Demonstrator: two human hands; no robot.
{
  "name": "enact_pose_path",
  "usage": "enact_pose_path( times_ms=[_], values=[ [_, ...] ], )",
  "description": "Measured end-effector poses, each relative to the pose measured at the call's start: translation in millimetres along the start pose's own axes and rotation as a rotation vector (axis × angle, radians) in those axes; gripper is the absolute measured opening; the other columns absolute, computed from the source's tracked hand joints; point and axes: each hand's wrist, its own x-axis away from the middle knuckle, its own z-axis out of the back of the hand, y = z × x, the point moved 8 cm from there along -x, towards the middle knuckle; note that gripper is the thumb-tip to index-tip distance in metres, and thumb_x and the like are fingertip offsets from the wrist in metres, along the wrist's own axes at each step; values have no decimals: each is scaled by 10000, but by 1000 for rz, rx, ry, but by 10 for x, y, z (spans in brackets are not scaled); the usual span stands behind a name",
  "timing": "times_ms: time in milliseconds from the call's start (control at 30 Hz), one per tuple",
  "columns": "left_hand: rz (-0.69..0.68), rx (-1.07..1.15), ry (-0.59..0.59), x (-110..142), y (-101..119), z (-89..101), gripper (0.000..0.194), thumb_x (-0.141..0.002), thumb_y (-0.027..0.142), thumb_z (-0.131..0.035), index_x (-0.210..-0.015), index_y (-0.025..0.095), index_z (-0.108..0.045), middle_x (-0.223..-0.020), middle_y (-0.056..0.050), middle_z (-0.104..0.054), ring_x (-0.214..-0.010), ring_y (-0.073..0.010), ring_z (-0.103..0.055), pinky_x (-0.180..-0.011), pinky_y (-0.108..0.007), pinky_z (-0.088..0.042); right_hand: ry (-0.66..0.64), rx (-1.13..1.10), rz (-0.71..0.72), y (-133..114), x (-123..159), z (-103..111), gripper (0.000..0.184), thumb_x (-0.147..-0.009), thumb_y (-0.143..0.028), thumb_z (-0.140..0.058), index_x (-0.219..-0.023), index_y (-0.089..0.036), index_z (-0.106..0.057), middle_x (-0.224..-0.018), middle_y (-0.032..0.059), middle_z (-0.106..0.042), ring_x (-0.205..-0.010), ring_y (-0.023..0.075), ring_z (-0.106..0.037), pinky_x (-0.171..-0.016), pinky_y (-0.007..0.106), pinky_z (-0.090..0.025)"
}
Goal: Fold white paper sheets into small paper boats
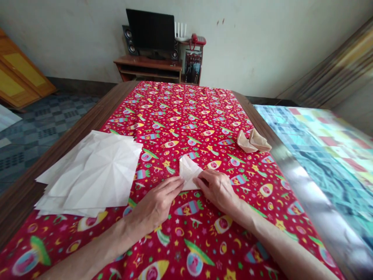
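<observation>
A small folded piece of white paper lies on the red patterned cloth, its pointed corner facing away from me. My left hand holds the paper's left edge, fingers close together and nearly straight, the thumb hidden. At the right edge my right hand pinches the paper between thumb and curled fingers. To the left, a loose stack of creased white paper sheets fans out; the top one has fold lines radiating from its middle. Two folded beige paper pieces sit at the right, apart from my hands.
The red cloth covers most of a dark wooden table. Beyond it stand a monitor on a brown desk and a red telephone. A bed with a blue patterned cover is at the right, a yellow cabinet at the left.
</observation>
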Motion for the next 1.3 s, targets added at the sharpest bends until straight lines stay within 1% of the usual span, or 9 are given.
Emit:
enact_pose_path(
  times_ms=[167, 267, 400, 500, 667, 833, 1000, 1300],
  values=[
    [22, -17, 23, -15, 30, 1, 532, -805, -47, -360, -1313, 60, -472, -1286, -137, -551, -1254, -208, -450, -1049, -370, -460, -26, 39, 4, -3, -51, -15, 250, -916, -328, -508, -721, -182, -566, -710, 13, -602, -651, 120, -535, -603, 228, -317],
    [34, -54, 6, -34, 53, -6, 546, -802, -50, -359, -1324, 71, -464, -1287, -133, -546, -1241, -220, -454, -1041, -388, -465, -56, 42, 3, 6, -59, -26, 244, -909, -322, -517, -715, -181, -565, -707, 11, -602, -643, 116, -529, -593, 224, -313],
    [13, -81, -35, -38, 81, -42, 482, -833, -22, -357, -1280, 72, -509, -1298, -130, -539, -1246, -237, -442, -1035, -402, -466, -81, 52, -1, 6, -57, -28, 247, -907, -326, -520, -710, -183, -564, -696, 6, -595, -630, 112, -520, -578, 223, -301],
    [14, -103, -54, -20, 82, -65, 471, -850, -10, -348, -1288, 67, -501, -1326, -126, -522, -1268, -243, -418, -1046, -406, -452, -88, 55, -6, 0, -67, -32, 253, -910, -327, -513, -708, -182, -560, -700, 9, -595, -639, 115, -523, -582, 225, -302],
    [15, -131, -81, -14, 101, -70, 480, -864, 0, -347, -1327, 63, -462, -1348, -115, -516, -1282, -234, -409, -1052, -390, -446, -90, 66, -12, 2, -77, -37, 263, -921, -335, -495, -715, -183, -555, -704, 13, -594, -645, 121, -523, -585, 234, -301],
    [-4, -164, -97, -18, 131, -61, 471, -863, 7, -358, -1320, 48, -465, -1346, -113, -525, -1270, -228, -426, -1052, -375, -442, -88, 76, 10, -10, -62, -42, 249, -931, -312, -475, -733, -182, -552, -703, 9, -589, -645, 122, -519, -586, 237, -298],
    [-5, -190, -119, -31, 140, -60, 476, -873, 23, -352, -1338, 64, -445, -1369, -103, -505, -1268, -216, -429, -1060, -367, -426, -89, 92, 26, -31, -55, -46, 252, -939, -293, -455, -732, -180, -542, -688, 7, -573, -622, 120, -500, -572, 245, -287],
    [-17, -256, -151, -39, 177, -54, 465, -863, 27, -374, -1315, 53, -479, -1366, -106, -507, -1233, -248, -459, -1044, -359, -415, -78, 102, 35, -27, -53, -57, 250, -953, -297, -430, -760, -184, -541, -712, 11, -578, -641, 124, -509, -582, 246, -295]
  ],
)
